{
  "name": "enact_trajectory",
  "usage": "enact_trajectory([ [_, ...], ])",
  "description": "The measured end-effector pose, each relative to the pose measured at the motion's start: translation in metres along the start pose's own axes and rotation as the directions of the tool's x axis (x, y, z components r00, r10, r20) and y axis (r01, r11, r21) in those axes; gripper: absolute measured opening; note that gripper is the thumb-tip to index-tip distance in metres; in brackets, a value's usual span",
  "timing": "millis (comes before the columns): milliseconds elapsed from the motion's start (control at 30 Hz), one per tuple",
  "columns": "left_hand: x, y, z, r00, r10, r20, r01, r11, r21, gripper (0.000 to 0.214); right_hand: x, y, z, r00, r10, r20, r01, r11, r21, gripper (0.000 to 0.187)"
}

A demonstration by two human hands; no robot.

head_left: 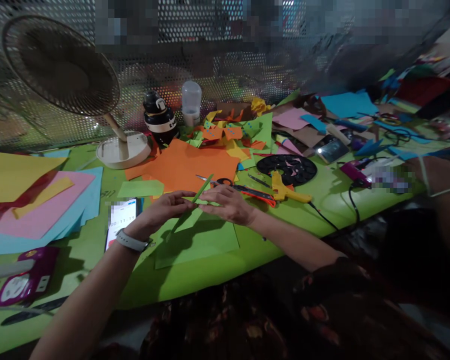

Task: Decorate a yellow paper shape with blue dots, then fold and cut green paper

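Observation:
A narrow piece of green paper (203, 188), seen nearly edge-on and perhaps folded, is held above the table. My left hand (168, 206), with a pale watch on the wrist, pinches its lower part. From the other side, the fingers of my right hand (228, 204) close on the same paper; the exact grip is partly hidden. Beneath both hands lies a flat green sheet (213, 245). Just beyond my right hand are scissors (223, 182) and an orange-red utility knife (258, 195).
A yellow glue gun (287, 190) with a cord and a black palette tray (288, 169) sit to the right. A lit phone (122, 222), a fan (122, 150) and stacked coloured paper (56, 205) are left. Orange paper (195, 162) and a black bottle (160, 122) lie beyond. Another person's arm (442, 175) is far right.

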State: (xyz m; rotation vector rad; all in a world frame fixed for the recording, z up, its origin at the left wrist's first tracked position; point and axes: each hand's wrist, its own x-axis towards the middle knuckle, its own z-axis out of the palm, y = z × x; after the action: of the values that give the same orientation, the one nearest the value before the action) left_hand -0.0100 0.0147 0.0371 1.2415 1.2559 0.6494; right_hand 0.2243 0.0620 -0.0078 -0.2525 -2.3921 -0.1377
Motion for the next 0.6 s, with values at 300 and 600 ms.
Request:
enact_trajectory([
  [300,0.017,-0.02,0.009,0.997,0.061,-0.05,-0.072,0.961,-0.267,0.025,-0.001,0.007,0.0,0.976,0.215,-0.028,-0.213,0.975,0.067,0.022],
  [600,0.017,-0.025,0.022,0.996,0.092,-0.012,-0.088,0.89,-0.447,0.03,0.006,-0.004,0.007,0.85,0.52,-0.091,-0.469,0.823,0.32,0.011],
])
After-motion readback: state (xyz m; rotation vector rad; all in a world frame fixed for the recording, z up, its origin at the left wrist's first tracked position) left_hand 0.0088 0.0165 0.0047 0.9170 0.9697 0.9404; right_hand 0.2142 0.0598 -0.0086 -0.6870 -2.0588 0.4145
